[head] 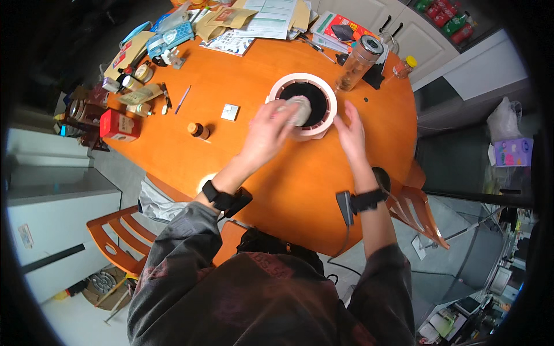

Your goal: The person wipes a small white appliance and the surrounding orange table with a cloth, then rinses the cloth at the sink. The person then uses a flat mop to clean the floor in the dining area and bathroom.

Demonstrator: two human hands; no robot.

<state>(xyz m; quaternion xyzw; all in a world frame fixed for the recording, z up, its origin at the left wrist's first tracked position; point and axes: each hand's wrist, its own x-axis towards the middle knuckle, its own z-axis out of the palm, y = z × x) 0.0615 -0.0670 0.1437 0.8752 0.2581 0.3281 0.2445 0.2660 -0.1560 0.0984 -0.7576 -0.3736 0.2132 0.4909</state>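
A round, pale-pink container or appliance [277,88] stands on the orange wooden table, with a slotted rim around a black inside. My left hand [269,127] is over its left side and grips a crumpled whitish cloth or wad [301,113], which is partly hidden by my fingers and slightly blurred. The wad is above the dark centre; whether it touches the surface I cannot tell. On the other side, my right hand [352,134] has its thumb and fingers apart beside the rim. Its thumb lies close to the pink edge, and contact there is unclear.
A clear tumbler [357,65] with a metal lid stands just behind the container. Leftward are a small brown bottle [199,130], a white square item [230,112] and a red box [120,125]. Papers [266,19] line the far edge. Wooden chairs [123,238] flank me.
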